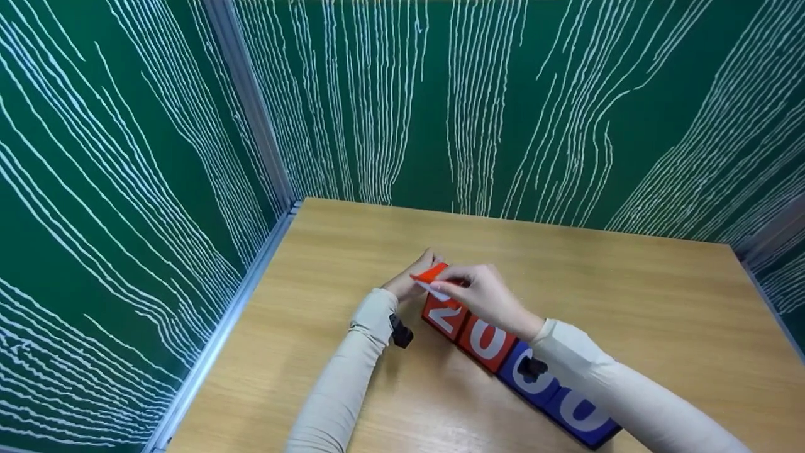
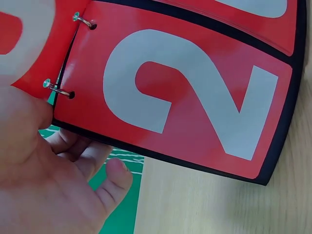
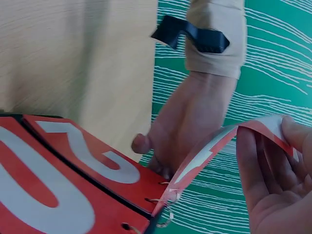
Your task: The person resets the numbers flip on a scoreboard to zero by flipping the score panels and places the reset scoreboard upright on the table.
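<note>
A flip scoreboard lies slantwise on the table, showing a red 2 and 0, then a blue 0 and another blue 0 partly behind the right sleeve. My right hand pinches the free end of a lifted red number card, which bends up from the metal rings above the 2. At the scoreboard's far left corner, my left hand holds its edge, with some fingers passing behind the board. The left thumb is hidden in the left wrist view.
The wooden table carries the scoreboard. Green panels with wavy white lines stand along its back and sides, with a grey metal post at the left corner. Dark camera mounts sit on both wrists.
</note>
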`<state>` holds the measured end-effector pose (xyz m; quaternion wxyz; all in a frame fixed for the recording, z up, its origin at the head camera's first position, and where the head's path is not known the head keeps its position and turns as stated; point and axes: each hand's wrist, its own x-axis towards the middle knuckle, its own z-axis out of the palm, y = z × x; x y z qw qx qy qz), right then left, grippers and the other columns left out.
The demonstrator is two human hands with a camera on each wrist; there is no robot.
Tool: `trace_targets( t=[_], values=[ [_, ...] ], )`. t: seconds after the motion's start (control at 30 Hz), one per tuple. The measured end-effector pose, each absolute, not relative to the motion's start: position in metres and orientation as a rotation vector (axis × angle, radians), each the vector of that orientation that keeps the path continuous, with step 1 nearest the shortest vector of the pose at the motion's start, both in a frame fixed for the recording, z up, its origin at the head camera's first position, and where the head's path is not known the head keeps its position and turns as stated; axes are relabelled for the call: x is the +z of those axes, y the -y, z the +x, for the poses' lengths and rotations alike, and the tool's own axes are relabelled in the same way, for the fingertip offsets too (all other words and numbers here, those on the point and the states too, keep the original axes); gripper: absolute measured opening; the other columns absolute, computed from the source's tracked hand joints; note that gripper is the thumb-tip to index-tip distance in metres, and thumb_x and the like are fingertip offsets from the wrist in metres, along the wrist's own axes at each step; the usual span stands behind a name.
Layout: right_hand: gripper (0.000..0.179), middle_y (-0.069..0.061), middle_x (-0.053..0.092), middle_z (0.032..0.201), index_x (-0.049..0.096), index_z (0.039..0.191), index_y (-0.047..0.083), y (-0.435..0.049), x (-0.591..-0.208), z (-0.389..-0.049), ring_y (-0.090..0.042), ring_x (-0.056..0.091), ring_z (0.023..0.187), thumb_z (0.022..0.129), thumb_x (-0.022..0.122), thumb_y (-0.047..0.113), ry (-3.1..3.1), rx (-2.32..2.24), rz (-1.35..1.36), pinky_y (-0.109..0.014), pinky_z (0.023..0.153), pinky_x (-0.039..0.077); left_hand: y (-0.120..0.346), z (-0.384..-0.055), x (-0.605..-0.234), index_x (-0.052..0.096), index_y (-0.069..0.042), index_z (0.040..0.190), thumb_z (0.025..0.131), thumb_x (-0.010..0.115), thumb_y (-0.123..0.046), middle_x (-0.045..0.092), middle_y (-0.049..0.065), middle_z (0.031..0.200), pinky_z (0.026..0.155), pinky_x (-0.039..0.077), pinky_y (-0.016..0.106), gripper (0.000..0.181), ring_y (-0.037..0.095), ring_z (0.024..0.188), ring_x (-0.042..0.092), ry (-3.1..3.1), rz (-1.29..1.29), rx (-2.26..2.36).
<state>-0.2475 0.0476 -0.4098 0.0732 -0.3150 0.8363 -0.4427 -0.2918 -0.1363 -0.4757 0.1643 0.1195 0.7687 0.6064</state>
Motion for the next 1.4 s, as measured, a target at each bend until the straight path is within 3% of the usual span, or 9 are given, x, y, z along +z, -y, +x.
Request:
trace_targets(
  t=[0.07,0.2,0.43,0.6,0.77,0.93,1.2,1.4],
  values=[
    [0.014,0.008,0.073,0.090,0.077,0.103,0.026,-0.046,-0.416,-0.245,-0.014,0.062,0.077,0.096,0.070,0.035,-2.519,-1.264,-1.017,-0.024,0.071,0.053,0.137,-0.291,-0.474,0.043,-0.011,0.118,0.110,0.038,-0.029,0.048,0.003,0.104,0.100,0.041,0.032,0.020,0.018,0.100,0.047,-2.284,0.310,1.653],
    [0.010,0.010,0.072,0.089,0.076,0.101,0.022,-0.043,-0.430,-0.242,-0.006,0.060,0.078,0.096,0.071,0.029,-2.547,-1.156,-1.179,-0.023,0.075,0.053,0.141,-0.291,-0.472,0.051,-0.020,0.129,0.107,0.043,-0.047,0.059,0.005,0.119,0.110,0.045,0.043,0.036,0.021,0.113,0.055,-2.384,0.143,1.507],
    [0.011,0.014,0.067,0.080,0.076,0.096,0.021,-0.040,-0.447,-0.240,0.000,0.057,0.070,0.095,0.072,0.031,-2.610,-0.992,-1.262,-0.022,0.073,0.051,0.138,-0.298,-0.478,0.058,-0.016,0.115,0.107,0.050,-0.040,0.059,0.002,0.105,0.087,0.050,0.029,0.027,0.015,0.097,0.057,-2.280,0.043,1.677],
    [0.012,0.013,0.073,0.089,0.078,0.098,0.020,-0.039,-0.461,-0.239,-0.001,0.062,0.081,0.095,0.072,0.030,-2.635,-0.887,-1.298,-0.028,0.084,0.056,0.138,-0.298,-0.479,0.058,-0.015,0.118,0.107,0.048,-0.039,0.060,0.003,0.107,0.099,0.047,0.035,0.028,0.017,0.103,0.056,-2.319,0.052,1.633],
    [0.010,0.009,0.075,0.091,0.077,0.100,0.019,-0.039,-0.474,-0.238,-0.004,0.064,0.080,0.094,0.073,0.026,-2.682,-0.757,-1.353,-0.032,0.085,0.059,0.139,-0.296,-0.476,0.057,-0.018,0.122,0.108,0.046,-0.042,0.060,0.005,0.113,0.112,0.040,0.046,0.030,0.023,0.115,0.053,-2.337,0.050,1.595],
    [0.014,0.005,0.077,0.094,0.078,0.105,0.018,-0.037,-0.485,-0.236,-0.008,0.069,0.081,0.092,0.077,0.023,-2.764,-0.672,-1.351,-0.034,0.086,0.060,0.137,-0.294,-0.475,0.055,-0.021,0.118,0.107,0.045,-0.044,0.060,0.003,0.112,0.113,0.038,0.049,0.028,0.022,0.115,0.054,-2.330,0.030,1.584],
    [0.008,-0.001,0.075,0.088,0.076,0.095,0.014,-0.034,-0.500,-0.232,-0.017,0.071,0.078,0.088,0.079,0.011,-2.944,-0.482,-1.409,-0.035,0.079,0.061,0.133,-0.295,-0.477,0.052,-0.019,0.114,0.109,0.042,-0.042,0.060,0.003,0.108,0.114,0.037,0.049,0.025,0.021,0.114,0.054,-2.364,0.025,1.560],
    [0.010,-0.003,0.073,0.086,0.075,0.093,0.014,-0.035,-0.508,-0.232,-0.019,0.069,0.078,0.086,0.081,0.011,-2.985,-0.509,-1.367,-0.036,0.079,0.061,0.130,-0.297,-0.479,0.050,-0.015,0.110,0.109,0.041,-0.039,0.055,0.004,0.102,0.109,0.040,0.043,0.025,0.021,0.110,0.054,-2.408,0.075,1.549]
  ],
)
